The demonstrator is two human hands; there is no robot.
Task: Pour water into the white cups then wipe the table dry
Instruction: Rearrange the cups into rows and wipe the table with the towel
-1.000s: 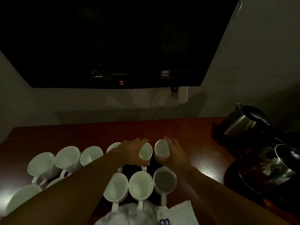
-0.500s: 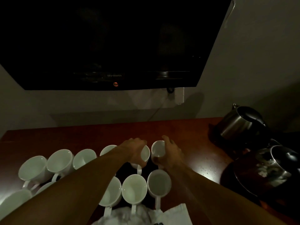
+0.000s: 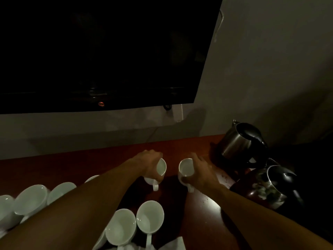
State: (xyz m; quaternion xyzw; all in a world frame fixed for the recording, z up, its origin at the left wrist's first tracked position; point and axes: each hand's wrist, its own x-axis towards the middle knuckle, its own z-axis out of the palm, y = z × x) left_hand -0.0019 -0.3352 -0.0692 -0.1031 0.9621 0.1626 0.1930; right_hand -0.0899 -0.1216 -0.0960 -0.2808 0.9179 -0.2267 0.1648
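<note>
Both hands are busy near the back edge of the worktop (image 3: 176, 148), about its middle. The left grip (image 3: 148, 166) is curled round the left cup (image 3: 161, 168), which is tilted so that its mouth looks to the right. The right grip (image 3: 201, 173) holds the right cup (image 3: 185, 169) from its right side, with the mouth turned more upward. The two cups are just beside each other, not touching, and both handles point toward the near edge. Whether their bases rest on the wood or hang above it, I cannot tell — the light is poor. For pouring, I think what matters is where the water stands. The steel kettle (image 3: 236, 141) is at the back right corner and the second kettle (image 3: 273, 184) is in front of it along the right edge, so both are to the right of the right grip. That grip is therefore clearly the nearer one — but it would have to let go of its cup first. The other white cups (image 3: 149, 216) stand in rows at the near left, and a white cloth (image 3: 173, 243) lies at the near edge.
</note>
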